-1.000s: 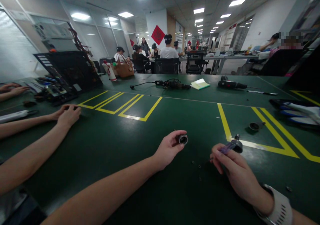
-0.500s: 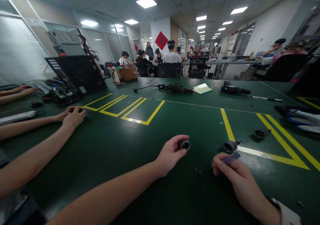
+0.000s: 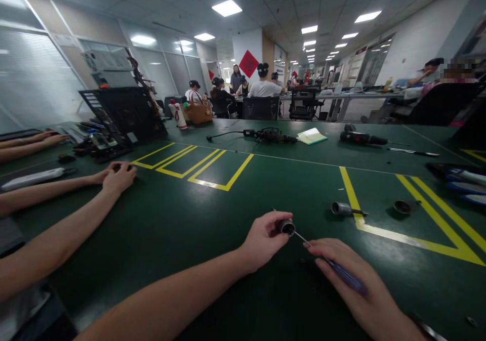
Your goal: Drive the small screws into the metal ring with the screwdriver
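My left hand (image 3: 261, 242) is closed round a small dark metal cup-shaped part (image 3: 287, 227), its round opening turned to the right. In my right hand (image 3: 353, 267) is a screwdriver (image 3: 346, 275) with a purple see-through handle. Its thin shaft points up and left, with the tip at the cup's opening; whether it touches inside is hidden. Beyond my right hand lies a similar metal cup with a stem (image 3: 341, 209), on its side. Another cup (image 3: 404, 207) rests farther right. A small nut-like piece (image 3: 301, 261) sits on the table below the screwdriver shaft.
Yellow tape (image 3: 417, 242) marks the green table (image 3: 190, 240). A co-worker's hands (image 3: 119, 175) are at the left. Farther back lie a power drill (image 3: 362, 137), a notepad (image 3: 312, 135) and a dark cabled device (image 3: 269, 135). Blue-and-white items (image 3: 467, 184) are at the right edge.
The screwdriver has swung round, its tip going from the small pieces on the table up to the cup in my left hand. The stemmed cup has turned and shifted slightly. The view has moved slightly.
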`<action>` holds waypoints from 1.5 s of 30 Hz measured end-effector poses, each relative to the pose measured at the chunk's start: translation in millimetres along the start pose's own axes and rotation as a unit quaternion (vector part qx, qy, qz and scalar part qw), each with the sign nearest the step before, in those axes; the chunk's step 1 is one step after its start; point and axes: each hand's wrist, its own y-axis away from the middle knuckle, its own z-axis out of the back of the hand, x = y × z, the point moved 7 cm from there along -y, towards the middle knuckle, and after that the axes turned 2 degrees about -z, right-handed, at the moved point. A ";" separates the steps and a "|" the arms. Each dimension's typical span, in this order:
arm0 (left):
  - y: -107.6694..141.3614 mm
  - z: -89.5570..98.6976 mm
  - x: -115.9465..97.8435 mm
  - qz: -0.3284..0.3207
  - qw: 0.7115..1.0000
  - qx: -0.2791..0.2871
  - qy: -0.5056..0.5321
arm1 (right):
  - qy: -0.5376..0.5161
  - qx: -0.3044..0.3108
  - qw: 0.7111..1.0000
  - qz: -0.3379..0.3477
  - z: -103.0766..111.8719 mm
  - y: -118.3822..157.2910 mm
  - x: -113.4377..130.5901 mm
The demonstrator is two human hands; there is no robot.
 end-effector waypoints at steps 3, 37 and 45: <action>0.6 0.2 -0.6 -0.013 1.000 -0.002 -0.008 | 0.060 0.021 0.997 0.049 -5.6 2.0 3.4; 0.1 3.5 3.5 0.051 0.997 -0.041 0.043 | -0.049 -0.056 0.973 -0.217 13.1 -1.2 -23.1; -0.2 4.3 6.5 0.050 0.997 -0.037 0.050 | -0.029 -0.038 0.976 -0.214 9.9 -4.1 -14.6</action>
